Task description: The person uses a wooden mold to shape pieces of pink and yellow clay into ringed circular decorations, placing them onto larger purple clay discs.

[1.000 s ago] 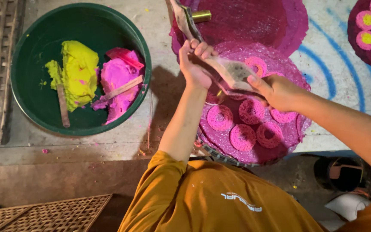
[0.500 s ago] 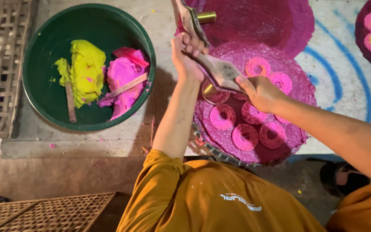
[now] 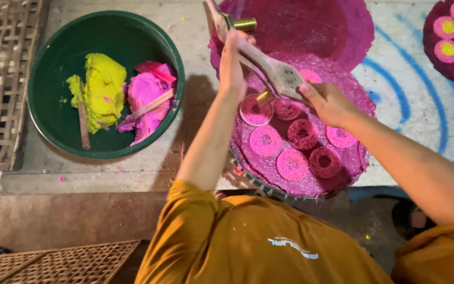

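Observation:
My left hand (image 3: 233, 62) and my right hand (image 3: 326, 102) both grip a long wooden press tool (image 3: 269, 69) with a brass nozzle (image 3: 245, 24). I hold it tilted over a round pink-stained woven tray (image 3: 354, 163). On the tray lie several round pink and dark red coiled discs (image 3: 265, 140). One pale disc (image 3: 255, 110) sits right under the tool's lower end. My orange sleeves fill the bottom of the view.
A green basin (image 3: 53, 131) at the left holds yellow dough (image 3: 103, 89), pink dough (image 3: 146, 95) and two wooden sticks. A second stained tray (image 3: 321, 26) lies behind. At the top right a tray (image 3: 433, 47) carries pink-and-yellow discs. Woven bamboo mats (image 3: 1, 79) lie at the left.
My hands and the tool have shifted a little over the tray, with my left hand raised higher on the handle. The view has drifted slightly.

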